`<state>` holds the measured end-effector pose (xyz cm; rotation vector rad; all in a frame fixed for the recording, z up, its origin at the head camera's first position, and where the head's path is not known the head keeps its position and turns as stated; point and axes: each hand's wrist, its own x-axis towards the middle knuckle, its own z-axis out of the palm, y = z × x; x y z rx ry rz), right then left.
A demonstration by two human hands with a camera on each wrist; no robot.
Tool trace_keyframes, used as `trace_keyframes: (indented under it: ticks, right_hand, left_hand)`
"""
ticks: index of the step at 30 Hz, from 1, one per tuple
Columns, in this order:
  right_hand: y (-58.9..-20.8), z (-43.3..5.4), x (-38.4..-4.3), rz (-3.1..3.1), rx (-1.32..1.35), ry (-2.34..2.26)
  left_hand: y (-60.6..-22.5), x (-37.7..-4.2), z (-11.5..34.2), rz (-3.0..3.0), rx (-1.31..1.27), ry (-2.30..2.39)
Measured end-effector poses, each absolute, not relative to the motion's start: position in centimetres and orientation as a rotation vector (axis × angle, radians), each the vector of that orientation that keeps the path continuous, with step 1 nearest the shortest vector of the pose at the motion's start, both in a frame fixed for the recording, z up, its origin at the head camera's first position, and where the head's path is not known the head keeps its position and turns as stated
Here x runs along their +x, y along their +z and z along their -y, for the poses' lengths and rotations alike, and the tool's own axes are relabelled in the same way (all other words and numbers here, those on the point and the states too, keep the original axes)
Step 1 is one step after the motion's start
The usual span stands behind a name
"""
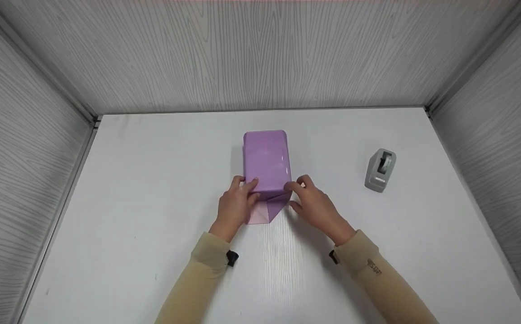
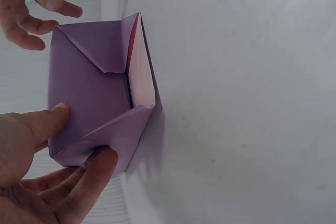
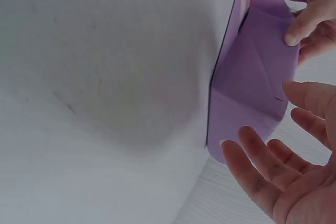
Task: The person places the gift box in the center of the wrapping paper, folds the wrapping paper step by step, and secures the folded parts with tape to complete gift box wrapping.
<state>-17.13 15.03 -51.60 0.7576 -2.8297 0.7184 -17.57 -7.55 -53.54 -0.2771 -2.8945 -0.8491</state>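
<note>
A box in glossy purple wrapping paper (image 1: 267,157) lies on the white table, its near end facing the person. At that end the paper is folded in at the sides, and a flap with a pale pink inside (image 2: 142,77) sticks out low down. My left hand (image 1: 234,204) grips the near left corner, one fingertip against the end face and others at the top and the side fold. At the near right corner is my right hand (image 1: 316,207), its fingers spread and loosely bent, with fingertips right at the paper's edge (image 3: 247,108).
A grey tape dispenser (image 1: 380,171) stands on the table to the right of the box. Grey wood-grain panels (image 1: 260,54) wall the table (image 1: 161,180) at the back and on both sides. Dark wrist straps (image 1: 232,258) show at both cuffs.
</note>
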Motion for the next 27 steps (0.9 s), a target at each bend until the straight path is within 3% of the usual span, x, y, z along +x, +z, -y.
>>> trace_keyframes:
  ticks: [20, 27]
  right_hand:
    - [-53.5, -11.5, -18.9, 2.892, 0.466, 0.584]
    - [-53.3, -12.2, -19.0, 2.916, 0.519, 0.652]
  left_hand:
    - [-53.6, -17.4, 7.7, 2.841, -0.334, -0.839]
    - [-53.6, -17.5, 7.7, 2.852, -0.296, -0.844]
